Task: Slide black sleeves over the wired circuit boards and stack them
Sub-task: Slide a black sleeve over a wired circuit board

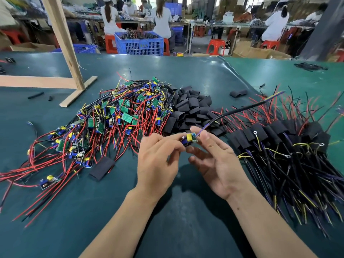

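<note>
My left hand (158,159) pinches a small wired circuit board (189,139) with blue and yellow parts, held above the table. My right hand (214,157) pinches the board's other end where its black and purple cable (240,109) leaves and runs up to the right; its lower fingers are spread. A heap of bare boards with red and black wires (119,116) lies to the left. Behind my hands sits a pile of empty black sleeves (189,108). Sleeved boards lie stacked in a row (275,133) on the right.
One flat black sleeve (101,168) lies loose left of my hands, another (238,93) at the back right. A wooden frame (74,79) stands at the back left on the green table mat (55,211). Blue crates, red stools and seated workers are beyond the table.
</note>
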Demonstrator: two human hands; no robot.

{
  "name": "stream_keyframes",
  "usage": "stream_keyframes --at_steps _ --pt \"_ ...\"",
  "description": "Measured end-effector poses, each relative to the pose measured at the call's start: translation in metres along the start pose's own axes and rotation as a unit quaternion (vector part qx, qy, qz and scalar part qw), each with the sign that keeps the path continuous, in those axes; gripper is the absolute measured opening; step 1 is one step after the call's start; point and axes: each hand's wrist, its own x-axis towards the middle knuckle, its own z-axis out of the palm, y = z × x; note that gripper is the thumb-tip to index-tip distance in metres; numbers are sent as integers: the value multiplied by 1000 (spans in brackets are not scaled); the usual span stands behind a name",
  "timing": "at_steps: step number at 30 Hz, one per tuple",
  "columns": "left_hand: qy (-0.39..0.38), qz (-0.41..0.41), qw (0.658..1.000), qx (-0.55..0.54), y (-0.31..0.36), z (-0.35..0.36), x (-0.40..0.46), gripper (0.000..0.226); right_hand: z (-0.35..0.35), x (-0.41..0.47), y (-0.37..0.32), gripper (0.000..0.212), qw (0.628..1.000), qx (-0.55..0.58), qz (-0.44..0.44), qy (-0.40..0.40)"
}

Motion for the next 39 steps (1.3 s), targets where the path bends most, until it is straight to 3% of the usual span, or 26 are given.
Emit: stream_keyframes --at_steps 5,8,10,12,16,18,23,26,30,34,39 --pt "-22 -10 999 -21 0 -1 -1 14 0 2 0 15 988 -87 -101 84" --pt "15 -114 993 21 -6 -7 3 12 -9 7 -13 23 972 -48 -164 161" --pt "-2 -184 981 53 -15 -14 4 13 -18 8 -23 20 957 -56 -214 189" --pt "-73 -224 971 37 -25 -20 3 14 -24 9 -26 14 947 -78 -241 197" --pt "-256 -180 950 27 -34 -30 -4 19 -24 9 -19 14 954 -123 -215 167" --pt "-286 -177 940 48 -37 -30 -5 23 -22 8 -14 13 955 -179 -199 130" --pt "-217 -153 961 79 -39 -20 -2 19 -18 3 -11 12 931 -279 -226 63" --pt "-254 -146 946 139 -39 -9 -6 33 -17 2 -12 11 922 -259 -274 87" --pt "-231 -166 949 136 -40 -5 -5 22 -22 5 -19 10 926 -190 -296 139" --pt "-169 -190 964 82 -39 -7 1 32 -26 8 -24 21 934 -136 -290 158" --pt "-74 -223 966 -108 -29 -10 2 33 -27 10 -26 26 942 -75 -283 167"
